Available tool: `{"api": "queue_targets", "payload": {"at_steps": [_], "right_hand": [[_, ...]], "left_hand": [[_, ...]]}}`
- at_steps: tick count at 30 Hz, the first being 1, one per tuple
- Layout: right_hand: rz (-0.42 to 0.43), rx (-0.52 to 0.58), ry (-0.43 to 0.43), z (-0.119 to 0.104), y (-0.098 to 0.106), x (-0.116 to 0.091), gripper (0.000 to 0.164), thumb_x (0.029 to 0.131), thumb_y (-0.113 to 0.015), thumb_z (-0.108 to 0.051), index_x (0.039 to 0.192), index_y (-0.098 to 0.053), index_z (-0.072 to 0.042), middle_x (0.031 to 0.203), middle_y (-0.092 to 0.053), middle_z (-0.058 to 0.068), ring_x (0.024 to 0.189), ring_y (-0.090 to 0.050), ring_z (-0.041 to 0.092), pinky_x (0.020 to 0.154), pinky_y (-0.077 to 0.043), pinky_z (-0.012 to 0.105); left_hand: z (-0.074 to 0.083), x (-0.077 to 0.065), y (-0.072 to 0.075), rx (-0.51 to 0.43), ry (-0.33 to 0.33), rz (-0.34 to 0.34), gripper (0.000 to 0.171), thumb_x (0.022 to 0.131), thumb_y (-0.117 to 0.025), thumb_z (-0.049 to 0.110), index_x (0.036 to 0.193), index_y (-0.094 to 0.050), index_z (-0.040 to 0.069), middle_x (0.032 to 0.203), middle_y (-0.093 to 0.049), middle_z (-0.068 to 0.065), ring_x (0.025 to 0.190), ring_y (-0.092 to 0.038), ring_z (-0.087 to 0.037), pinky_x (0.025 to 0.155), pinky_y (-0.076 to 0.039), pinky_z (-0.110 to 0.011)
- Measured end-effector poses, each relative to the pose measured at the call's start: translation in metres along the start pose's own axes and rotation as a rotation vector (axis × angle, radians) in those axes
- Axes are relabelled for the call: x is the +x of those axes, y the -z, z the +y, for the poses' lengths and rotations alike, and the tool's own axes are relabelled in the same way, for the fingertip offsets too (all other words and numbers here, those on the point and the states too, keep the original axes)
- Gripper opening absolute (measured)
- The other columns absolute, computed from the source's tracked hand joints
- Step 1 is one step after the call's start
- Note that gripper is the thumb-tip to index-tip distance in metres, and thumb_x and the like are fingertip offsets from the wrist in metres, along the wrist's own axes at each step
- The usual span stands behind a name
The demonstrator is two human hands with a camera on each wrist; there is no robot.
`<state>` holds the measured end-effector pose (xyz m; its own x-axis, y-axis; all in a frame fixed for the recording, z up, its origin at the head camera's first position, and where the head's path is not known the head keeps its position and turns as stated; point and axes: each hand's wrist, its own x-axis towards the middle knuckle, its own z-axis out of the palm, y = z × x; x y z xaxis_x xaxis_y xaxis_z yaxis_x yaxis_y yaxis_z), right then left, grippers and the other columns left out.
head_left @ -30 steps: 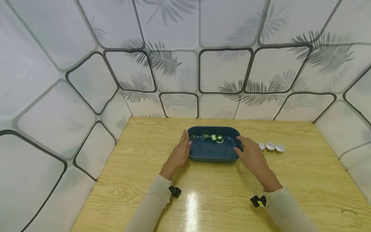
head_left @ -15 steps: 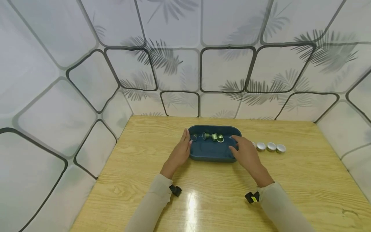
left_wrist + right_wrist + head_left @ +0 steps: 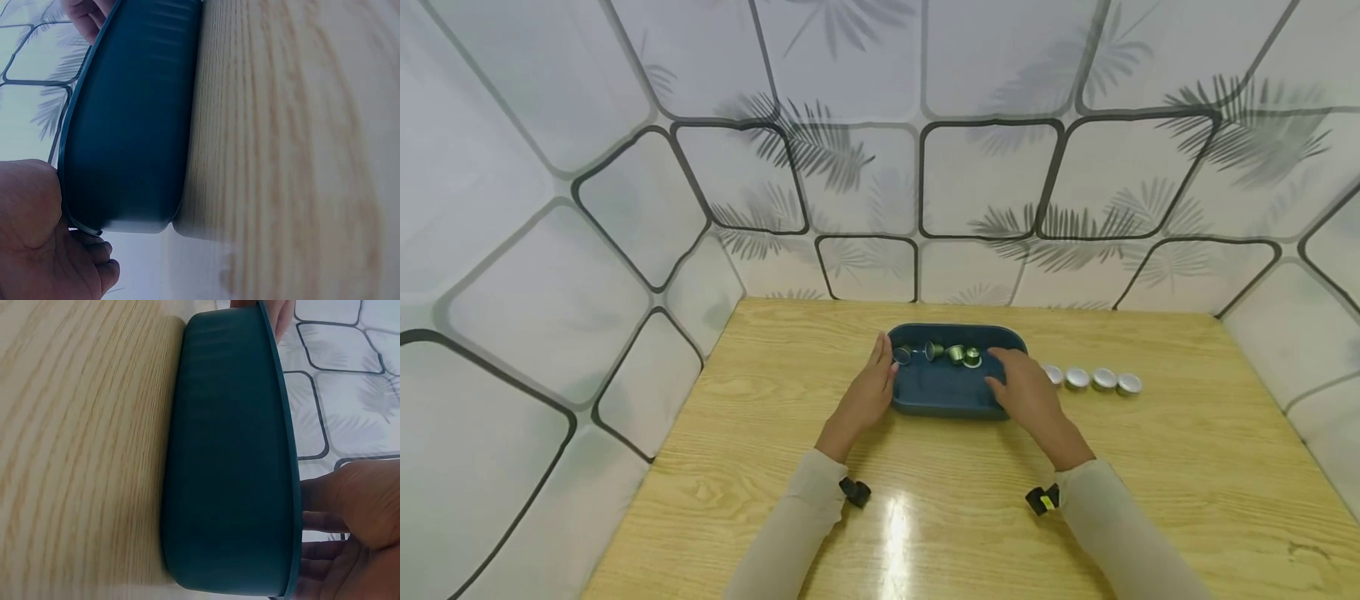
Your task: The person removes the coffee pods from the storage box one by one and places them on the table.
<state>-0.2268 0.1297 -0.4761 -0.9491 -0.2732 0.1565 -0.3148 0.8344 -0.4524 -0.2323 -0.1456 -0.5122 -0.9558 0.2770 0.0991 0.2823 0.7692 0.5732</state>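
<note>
A dark blue tray stands on the table with several green coffee capsules lying along its far side. My left hand holds the tray's left end, fingers along the outside and thumb over the rim. My right hand reaches over the right end, its thumb and fingers spread apart inside the tray, to the right of the capsules. Nothing shows between them. In the right wrist view the right fingers pass behind the tray's rim, their tips hidden. In the left wrist view the tray's near wall fills the middle.
Several capsules with pale lids up stand in a row on the wooden table, right of the tray. The right hand partly covers the row's left end. Patterned walls close off the back and sides.
My right hand has moved left, further over the tray, and more of the capsule row shows. The left hand and the tray have stayed in place.
</note>
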Motion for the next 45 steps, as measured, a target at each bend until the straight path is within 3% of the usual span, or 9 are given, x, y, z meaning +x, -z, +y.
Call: {"api": "queue_targets", "payload": {"at_steps": [4, 18, 26, 36, 45], "right_hand": [[-0.023, -0.013, -0.002, 0.001, -0.003, 0.005, 0.055, 0.094, -0.073, -0.01, 0.143, -0.053, 0.005, 0.137, -0.056, 0.031, 0.116, -0.06, 0.046, 0.09, -0.053, 0.057], [-0.039, -0.088, 0.036, 0.002, -0.009, 0.021, 0.058, 0.092, -0.076, -0.008, 0.144, -0.053, 0.003, 0.139, -0.054, 0.029, 0.124, -0.056, 0.045, 0.092, -0.053, 0.055], [-0.069, -0.16, 0.045, 0.001, -0.011, 0.03, 0.054, 0.092, -0.075, -0.007, 0.143, -0.056, 0.0, 0.144, -0.052, 0.028, 0.121, -0.058, 0.045, 0.083, -0.057, 0.052], [-0.109, -0.153, 0.055, 0.001, -0.014, 0.035, 0.051, 0.093, -0.074, -0.006, 0.14, -0.058, 0.002, 0.143, -0.055, 0.026, 0.124, -0.057, 0.043, 0.095, -0.052, 0.055], [-0.106, -0.153, 0.052, 0.003, -0.022, 0.039, 0.044, 0.092, -0.074, -0.005, 0.134, -0.063, 0.002, 0.135, -0.061, 0.023, 0.12, -0.06, 0.043, 0.096, -0.051, 0.056]], "left_hand": [[0.0, 0.0, 0.001, -0.004, 0.004, 0.001, 0.058, 0.114, -0.034, 0.022, 0.16, -0.008, -0.004, 0.169, 0.002, -0.016, 0.153, -0.016, -0.028, 0.12, -0.027, -0.042], [0.001, -0.001, 0.001, -0.012, 0.003, 0.0, 0.058, 0.113, -0.034, 0.021, 0.16, -0.009, -0.004, 0.169, 0.002, -0.016, 0.153, -0.018, -0.029, 0.12, -0.029, -0.042], [0.002, -0.001, 0.001, -0.011, 0.007, -0.006, 0.058, 0.113, -0.033, 0.021, 0.159, -0.008, -0.004, 0.168, 0.002, -0.017, 0.153, -0.017, -0.029, 0.12, -0.028, -0.042], [0.003, -0.001, 0.003, -0.017, 0.003, -0.008, 0.058, 0.114, -0.033, 0.021, 0.159, -0.008, -0.005, 0.168, 0.002, -0.017, 0.153, -0.016, -0.029, 0.12, -0.027, -0.043], [0.002, -0.001, 0.002, -0.006, 0.006, -0.007, 0.058, 0.114, -0.033, 0.021, 0.159, -0.009, -0.005, 0.169, 0.001, -0.017, 0.153, -0.018, -0.029, 0.12, -0.028, -0.042]]}}
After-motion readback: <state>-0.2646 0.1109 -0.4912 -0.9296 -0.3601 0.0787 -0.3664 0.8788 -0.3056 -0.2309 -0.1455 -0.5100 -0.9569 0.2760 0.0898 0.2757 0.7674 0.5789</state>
